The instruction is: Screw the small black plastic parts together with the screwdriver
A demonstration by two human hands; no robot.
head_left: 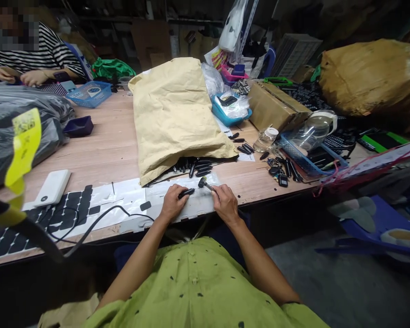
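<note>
Your left hand (pixel 172 202) pinches a slim black cylindrical piece (pixel 187 193) between thumb and fingers, and your right hand (pixel 224 203) grips a small hammer (pixel 202 182) by its handle, the head just beside that piece. Directly beyond both hands, a cream sack (pixel 177 114) lies with similar black pieces (pixel 202 167) at its mouth. A white box-shaped device (pixel 53 187) sits well left of your left hand.

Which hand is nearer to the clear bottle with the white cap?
Right: the right hand, gripping a small tool, is nearer the camera and left of the bottle; the left hand, holding a black piece, is farther left.
</note>
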